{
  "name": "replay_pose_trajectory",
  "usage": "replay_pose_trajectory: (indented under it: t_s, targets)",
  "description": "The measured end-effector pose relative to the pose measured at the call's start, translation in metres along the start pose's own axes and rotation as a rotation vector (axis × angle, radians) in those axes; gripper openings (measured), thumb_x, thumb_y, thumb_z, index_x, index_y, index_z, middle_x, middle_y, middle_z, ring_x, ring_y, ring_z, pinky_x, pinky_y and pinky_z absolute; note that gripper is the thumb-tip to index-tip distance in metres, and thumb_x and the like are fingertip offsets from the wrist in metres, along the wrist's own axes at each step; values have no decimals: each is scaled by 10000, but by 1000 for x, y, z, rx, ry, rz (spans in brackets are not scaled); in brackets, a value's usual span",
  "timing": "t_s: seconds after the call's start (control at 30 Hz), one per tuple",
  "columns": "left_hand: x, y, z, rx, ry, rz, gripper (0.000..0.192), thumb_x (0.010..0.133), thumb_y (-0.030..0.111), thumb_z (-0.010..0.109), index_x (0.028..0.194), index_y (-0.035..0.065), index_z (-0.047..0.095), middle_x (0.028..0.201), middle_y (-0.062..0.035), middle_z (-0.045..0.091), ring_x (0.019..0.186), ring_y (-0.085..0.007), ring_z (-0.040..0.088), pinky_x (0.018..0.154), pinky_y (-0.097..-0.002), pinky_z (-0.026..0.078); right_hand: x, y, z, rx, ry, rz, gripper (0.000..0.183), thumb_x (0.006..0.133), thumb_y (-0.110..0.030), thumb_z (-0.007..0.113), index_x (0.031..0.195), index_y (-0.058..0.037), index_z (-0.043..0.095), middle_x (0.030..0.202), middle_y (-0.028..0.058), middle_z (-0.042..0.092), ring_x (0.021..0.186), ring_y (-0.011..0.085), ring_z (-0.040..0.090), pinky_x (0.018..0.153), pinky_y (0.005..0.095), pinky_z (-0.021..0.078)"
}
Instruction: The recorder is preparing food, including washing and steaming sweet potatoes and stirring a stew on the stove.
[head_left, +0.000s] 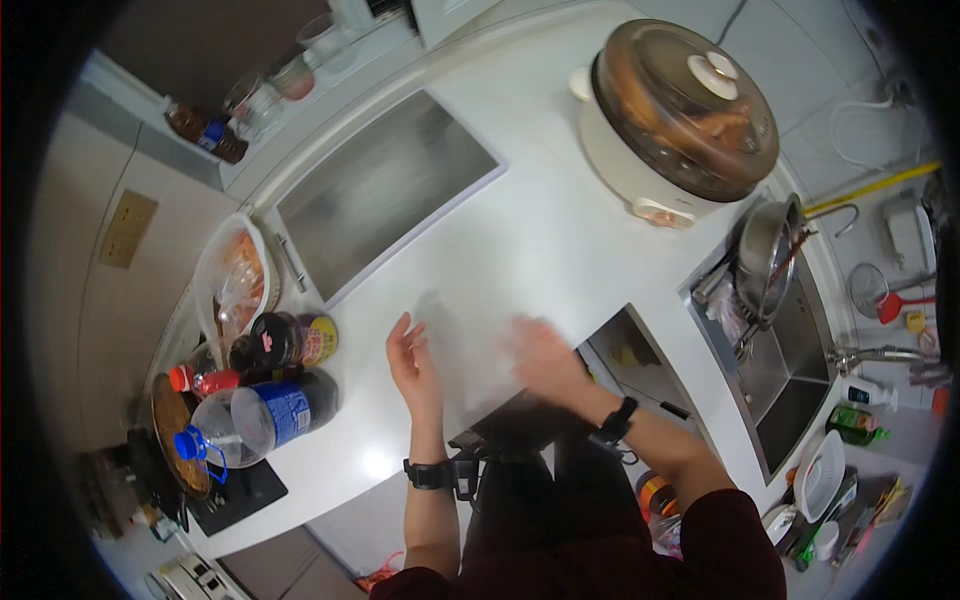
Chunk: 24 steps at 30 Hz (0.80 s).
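Note:
Over the white countertop (525, 247), my left hand (411, 364) is raised with its fingers apart and nothing in it. My right hand (546, 360) is blurred; I see nothing held, but its fingers cannot be made out. Left of my left hand stand a dark-lidded jar (276, 341), a yellow-lidded jar (320, 340) and a large plastic bottle with a blue cap (281, 412). Beyond both hands, a grey rectangular panel with a pale rim (390, 195) rests on the counter. An electric cooker with a brown see-through lid (679, 127) stands at the back right, food showing inside.
At right is a steel sink (787, 375) with a metal pot (766, 259) over it. A white basket (238, 277) holds bagged orange food at left, near a pan (176, 435). A cabinet door or drawer (637, 367) stands out below the counter. Glasses line the window ledge.

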<state>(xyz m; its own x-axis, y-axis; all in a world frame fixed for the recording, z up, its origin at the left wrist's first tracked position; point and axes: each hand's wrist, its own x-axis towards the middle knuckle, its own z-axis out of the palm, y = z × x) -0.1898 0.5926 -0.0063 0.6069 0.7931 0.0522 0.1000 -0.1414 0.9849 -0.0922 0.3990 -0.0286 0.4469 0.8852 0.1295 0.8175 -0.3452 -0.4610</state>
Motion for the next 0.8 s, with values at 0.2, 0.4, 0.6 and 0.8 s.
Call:
replay_pose_trajectory:
  t_s: [0.2,0.4,0.6,0.8]
  targets:
    - [-15,17,79,-3,-261,2,316,918,54,443,1232,19,455,1235,-104,502,1055,-203,564,875,-298,430,-82,132,-68,-481,328,527,534,809,-169,517,1293,27,404,1376,236,347,1269,359,345,1079,459,229]
    - [-39,24,127,-40,-445,10,322,949,105,426,1258,15,432,1250,-103,493,1108,-203,528,901,-309,425,-88,165,-50,-492,447,927,640,777,-169,582,1284,134,335,1365,266,331,1301,367,277,1099,452,189]
    - [-59,37,171,2,-554,50,307,905,17,426,1210,-6,449,1242,-126,485,1048,-208,556,875,-316,438,-69,233,-98,-830,179,1217,623,881,-308,452,1284,158,359,1402,291,280,1316,340,272,1119,417,107]
    - [-59,32,175,14,-592,91,306,892,-8,422,1195,4,464,1246,-136,479,1040,-230,563,865,-326,451,-58,193,-90,-573,255,1164,626,878,-339,465,1302,113,373,1372,352,270,1300,422,263,1103,473,132]
